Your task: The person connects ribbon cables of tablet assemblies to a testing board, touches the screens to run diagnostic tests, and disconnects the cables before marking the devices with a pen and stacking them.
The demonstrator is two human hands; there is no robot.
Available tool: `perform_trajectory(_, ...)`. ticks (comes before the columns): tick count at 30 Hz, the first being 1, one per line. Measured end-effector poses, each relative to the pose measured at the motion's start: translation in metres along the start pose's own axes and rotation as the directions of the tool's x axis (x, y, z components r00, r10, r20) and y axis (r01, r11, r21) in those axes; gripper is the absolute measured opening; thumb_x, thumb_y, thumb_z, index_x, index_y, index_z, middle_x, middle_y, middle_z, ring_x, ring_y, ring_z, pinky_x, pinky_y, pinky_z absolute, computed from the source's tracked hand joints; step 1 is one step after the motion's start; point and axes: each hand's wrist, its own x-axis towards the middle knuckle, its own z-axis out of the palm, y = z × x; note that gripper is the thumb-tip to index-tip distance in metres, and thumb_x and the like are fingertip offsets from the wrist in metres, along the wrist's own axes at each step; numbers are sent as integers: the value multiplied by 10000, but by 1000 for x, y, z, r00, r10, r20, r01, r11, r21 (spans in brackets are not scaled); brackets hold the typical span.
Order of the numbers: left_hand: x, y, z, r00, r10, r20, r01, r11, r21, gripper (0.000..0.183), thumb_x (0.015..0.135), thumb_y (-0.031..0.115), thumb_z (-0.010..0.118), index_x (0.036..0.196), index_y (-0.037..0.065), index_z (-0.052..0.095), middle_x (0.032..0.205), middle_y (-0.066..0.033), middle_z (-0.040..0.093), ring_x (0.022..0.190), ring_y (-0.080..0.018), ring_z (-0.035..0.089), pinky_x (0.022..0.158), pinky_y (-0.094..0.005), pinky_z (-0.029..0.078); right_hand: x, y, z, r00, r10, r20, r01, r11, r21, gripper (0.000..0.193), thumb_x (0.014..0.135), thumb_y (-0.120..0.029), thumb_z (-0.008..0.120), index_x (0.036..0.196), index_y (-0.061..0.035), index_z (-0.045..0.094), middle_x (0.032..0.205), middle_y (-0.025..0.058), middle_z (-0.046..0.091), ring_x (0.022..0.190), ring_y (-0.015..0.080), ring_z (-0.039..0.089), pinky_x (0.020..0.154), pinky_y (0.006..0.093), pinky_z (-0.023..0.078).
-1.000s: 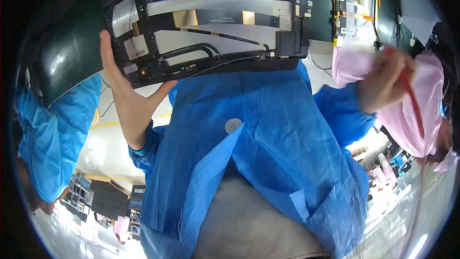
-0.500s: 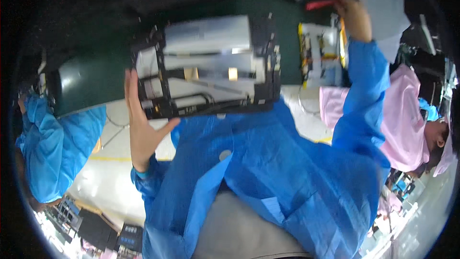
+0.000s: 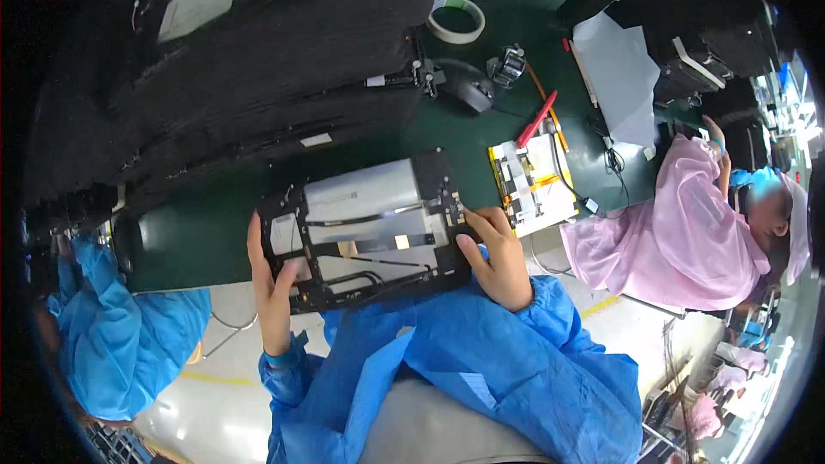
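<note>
A tablet with its back off (image 3: 369, 193) lies tilted between my hands at the front edge of the dark green bench. Silver panels, black strips and small yellow pads show inside its black frame. My left hand (image 3: 273, 292) grips its left end, with the thumb on top of the frame. At the right end my right hand (image 3: 500, 262) holds the frame, thumb above and fingers around the edge. To the right of it lies a flat battery-like pack (image 3: 541, 185) with yellow edges. A red pen-like tool (image 3: 537, 120) rests across that pack's far edge.
A tape roll (image 3: 456, 20), a black mouse (image 3: 464, 84) and a small metal device (image 3: 510, 64) lie farther back. Black foam-like racks (image 3: 258, 69) fill the back left. White sheets (image 3: 617, 77) lie at right. Co-workers in pink (image 3: 662, 241) and blue (image 3: 129, 326) sit on either side.
My right hand has come back from the far right, leaving the red tool by the pack, and now holds the tablet's right end. My left hand stays on its left end. The view has shifted.
</note>
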Motion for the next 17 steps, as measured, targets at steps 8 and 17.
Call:
perform_trajectory(8,-17,36,35,982,51,180,10,945,-326,1067,717,491,652,1478,-11,98,1458,-177,281,1332,-275,321,1095,-362,254,-23,4,-34,937,329,-116,-195,770,608,242,958,-86,466,1178,-35,377,1013,114,561,875,126,504,787,265,410)
perform_trajectory(17,7,82,61,730,446,518,-120,830,-546,1126,749,661,591,1463,-48,85,1529,-191,131,1411,-344,170,1133,-445,134,-67,65,-171,700,591,-401,-166,681,713,517,902,-199,509,1342,55,415,1226,111,553,1085,181,539,960,292,402)
